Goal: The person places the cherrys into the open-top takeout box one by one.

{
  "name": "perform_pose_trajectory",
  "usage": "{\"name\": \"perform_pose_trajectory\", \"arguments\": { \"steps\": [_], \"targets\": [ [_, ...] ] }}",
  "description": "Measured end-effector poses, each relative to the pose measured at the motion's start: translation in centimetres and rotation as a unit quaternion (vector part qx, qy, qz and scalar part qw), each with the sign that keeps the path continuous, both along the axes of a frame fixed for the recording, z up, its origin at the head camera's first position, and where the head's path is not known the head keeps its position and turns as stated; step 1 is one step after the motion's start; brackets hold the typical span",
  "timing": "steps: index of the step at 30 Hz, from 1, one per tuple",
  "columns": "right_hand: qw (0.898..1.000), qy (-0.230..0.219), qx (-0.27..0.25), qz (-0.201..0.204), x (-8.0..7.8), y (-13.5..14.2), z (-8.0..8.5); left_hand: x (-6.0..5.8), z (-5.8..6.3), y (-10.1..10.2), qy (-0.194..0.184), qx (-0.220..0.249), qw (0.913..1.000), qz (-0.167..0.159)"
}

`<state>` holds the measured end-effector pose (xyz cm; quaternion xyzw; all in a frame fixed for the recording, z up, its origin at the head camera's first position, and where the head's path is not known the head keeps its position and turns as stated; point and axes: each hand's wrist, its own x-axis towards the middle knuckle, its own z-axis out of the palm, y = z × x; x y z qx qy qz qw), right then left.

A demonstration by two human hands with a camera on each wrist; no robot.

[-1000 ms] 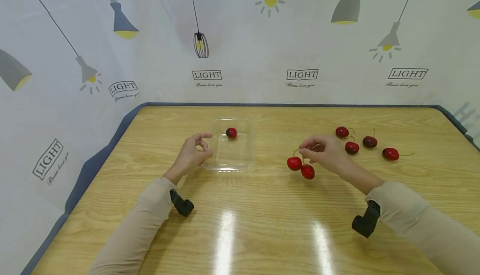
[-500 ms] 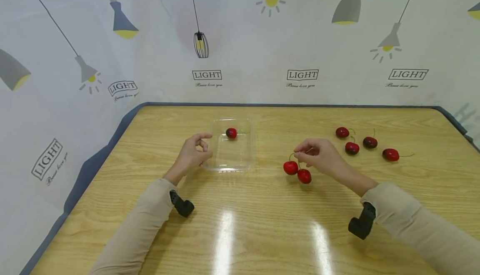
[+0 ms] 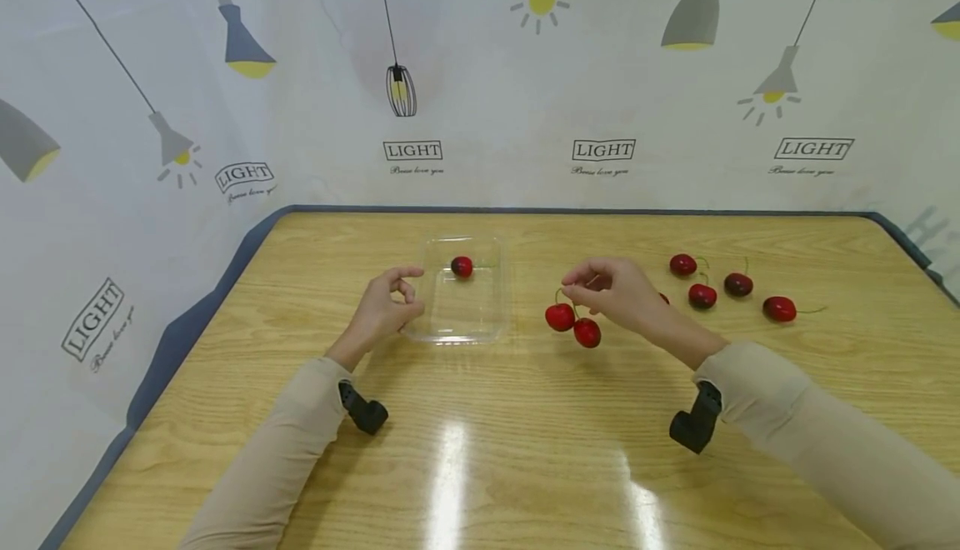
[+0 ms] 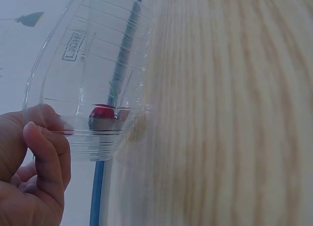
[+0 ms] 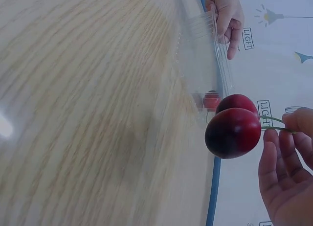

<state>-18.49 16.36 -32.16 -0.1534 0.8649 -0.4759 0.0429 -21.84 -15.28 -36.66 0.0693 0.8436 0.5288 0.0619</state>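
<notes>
My left hand (image 3: 384,308) pinches the left rim of a clear plastic container (image 3: 459,338) between thumb and fingers, as the left wrist view also shows. Inside, toward its far end, lies one dark-red cherry (image 3: 462,267) with its stem pointing right. From my right hand (image 3: 617,293) hang a pair of cherries (image 3: 559,317), their green stems pinched at the fingertips. They are above the table, a short way right of the container. In the right wrist view the two hanging cherries (image 5: 233,133) overlap each other, with the container behind them.
Several loose cherries (image 3: 702,296) with stems lie on the wooden table (image 3: 375,483) at the right. Another cherry (image 3: 663,298) shows only partly behind my right wrist. A wall covering (image 3: 495,100) printed with lamps rises behind the table's blue edge.
My right hand has moved left, toward the container, carrying the two cherries; they dipped slightly, then rose. A cherry edge now shows behind the right wrist. My left hand and the container stayed put.
</notes>
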Motion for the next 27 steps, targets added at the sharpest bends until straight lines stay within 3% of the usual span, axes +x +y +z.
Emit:
{"name": "perform_pose_trajectory", "arguments": {
  "steps": [10,16,23,27],
  "targets": [
    [0.999,0.030,0.022,-0.006,-1.1,-2.0,0.6,0.0,0.0,-0.1,0.002,0.004,1.0000,-0.005],
    [0.999,0.034,-0.006,0.002,-1.9,-2.9,0.8,0.0,-0.1,0.0,0.003,0.001,1.0000,0.000],
    [0.998,0.041,-0.040,-0.001,-2.7,-4.0,1.4,0.2,-0.1,-0.1,0.031,0.015,0.9994,-0.011],
    [0.998,0.034,-0.045,-0.004,-3.2,-4.7,1.6,0.0,-0.1,0.0,0.014,0.005,0.9999,-0.004]
  ]
}}
